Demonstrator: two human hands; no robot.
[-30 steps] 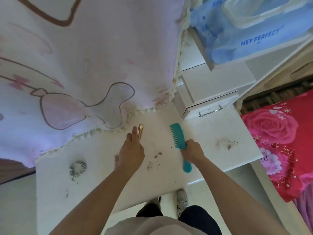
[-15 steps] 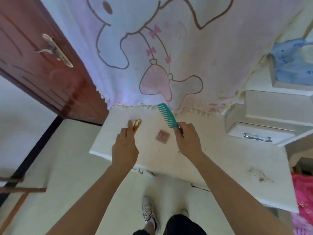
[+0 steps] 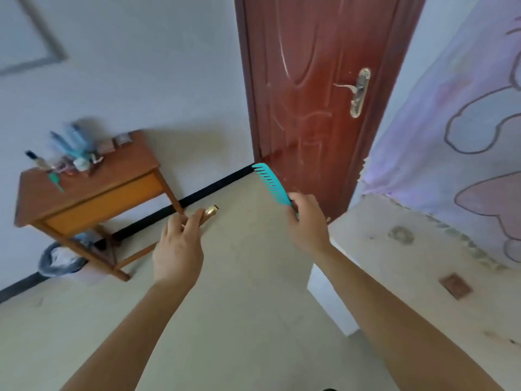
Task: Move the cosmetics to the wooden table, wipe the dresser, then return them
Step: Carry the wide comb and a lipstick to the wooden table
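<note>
**First:** Where does it all stand?

**Second:** The dresser (image 3: 423, 263) is on the right, dusty on top and cut off by the edge of view. I can't see its far end. The wooden table (image 3: 93, 190) sits by the wall on the left, well apart from it, with a cluster of cosmetics (image 3: 70, 156) at its back edge. They're too blurred to name one by one.

**First:** And the hands?

**Second:** Both are out over the floor between the two. The right hand (image 3: 307, 221) grips a teal comb (image 3: 272, 182) by its handle, teeth pointing away. The handle itself is buried in the fist.

**First:** Easy to carry?

**Second:** I'd say so. It looks like light, stiff plastic, and the handle is the sensible place to hold it because the teeth could snag.

**First:** The left?

**Second:** The left hand (image 3: 177, 249) has its fingers closed on a small gold tube (image 3: 210, 213), and only the tip pokes out past them. It looks smooth and shiny, so probably slippery. A grip around the barrel suits it better than a fingertip pinch.

**First:** Anything left behind?

**Second:** A little brown square (image 3: 455, 285) lies flat on the dresser. I can't tell what it is.
</note>
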